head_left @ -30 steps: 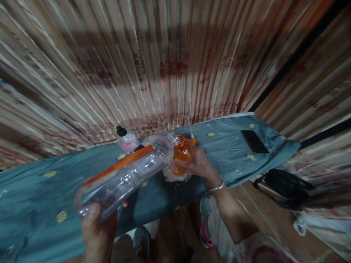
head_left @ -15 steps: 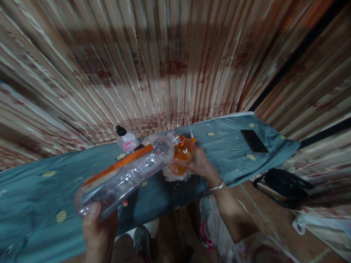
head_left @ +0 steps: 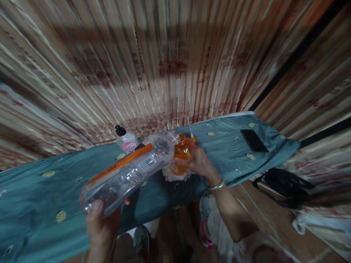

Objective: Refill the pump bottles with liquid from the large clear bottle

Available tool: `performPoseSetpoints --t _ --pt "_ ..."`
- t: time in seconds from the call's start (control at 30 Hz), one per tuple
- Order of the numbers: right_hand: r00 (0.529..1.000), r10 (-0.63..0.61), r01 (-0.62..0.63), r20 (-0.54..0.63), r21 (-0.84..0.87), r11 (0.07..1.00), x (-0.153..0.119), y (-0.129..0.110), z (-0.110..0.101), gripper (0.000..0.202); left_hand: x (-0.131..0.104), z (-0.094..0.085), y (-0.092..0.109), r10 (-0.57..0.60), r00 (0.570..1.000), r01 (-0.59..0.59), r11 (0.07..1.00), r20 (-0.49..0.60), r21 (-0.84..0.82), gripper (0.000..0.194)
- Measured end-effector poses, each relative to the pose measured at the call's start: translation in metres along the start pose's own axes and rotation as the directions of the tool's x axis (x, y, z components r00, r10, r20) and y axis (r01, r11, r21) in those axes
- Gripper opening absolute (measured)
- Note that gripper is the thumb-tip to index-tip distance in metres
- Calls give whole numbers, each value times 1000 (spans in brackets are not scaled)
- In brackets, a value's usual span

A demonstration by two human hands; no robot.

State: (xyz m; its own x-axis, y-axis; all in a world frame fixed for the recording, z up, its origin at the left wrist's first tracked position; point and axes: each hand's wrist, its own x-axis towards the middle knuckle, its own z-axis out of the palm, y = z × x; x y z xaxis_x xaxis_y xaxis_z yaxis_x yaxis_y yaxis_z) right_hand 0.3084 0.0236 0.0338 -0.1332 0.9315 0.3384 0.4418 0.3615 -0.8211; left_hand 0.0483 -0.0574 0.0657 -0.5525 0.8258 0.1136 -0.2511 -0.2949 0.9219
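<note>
My left hand (head_left: 102,228) is wrapped round the base of a large clear plastic bottle (head_left: 128,173) with an orange-edged label. The bottle is tilted, its neck pointing up and right to the mouth of a smaller orange bottle (head_left: 181,151). Around that orange bottle my right hand (head_left: 196,159) is closed, a bangle on its wrist. The orange bottle stands on something pale and frilly (head_left: 175,178), partly hidden. Just behind it lies an orange pump top (head_left: 193,139) with a thin clear tube. Whether liquid is flowing between the mouths is hard to make out.
A clear bottle with a black pump (head_left: 126,138) stands at the back left of the cloth-covered table (head_left: 35,201). To the right lies a dark phone (head_left: 254,141). A black bag (head_left: 283,186) is beyond the table's right front edge. Curtains (head_left: 170,65) hang behind.
The base of the large bottle has shifted slightly right, along with my left hand. My right hand and the orange bottle have stayed in place.
</note>
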Motion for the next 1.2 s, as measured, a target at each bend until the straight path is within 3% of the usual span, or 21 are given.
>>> performPoseSetpoints --t 0.7,0.93,1.2 --pt "1000 0 0 -15 12 1000 0 3 0 71 -2 -5 -5 -10 999 12 999 47 -38 44" --pt "1000 18 -17 -18 28 999 -1 3 0 74 -3 -2 -5 6 999 -2 995 37 -99 49" --pt "997 -51 51 -53 13 999 -1 11 2 71 -2 -6 -11 21 995 -8 993 102 -117 46"
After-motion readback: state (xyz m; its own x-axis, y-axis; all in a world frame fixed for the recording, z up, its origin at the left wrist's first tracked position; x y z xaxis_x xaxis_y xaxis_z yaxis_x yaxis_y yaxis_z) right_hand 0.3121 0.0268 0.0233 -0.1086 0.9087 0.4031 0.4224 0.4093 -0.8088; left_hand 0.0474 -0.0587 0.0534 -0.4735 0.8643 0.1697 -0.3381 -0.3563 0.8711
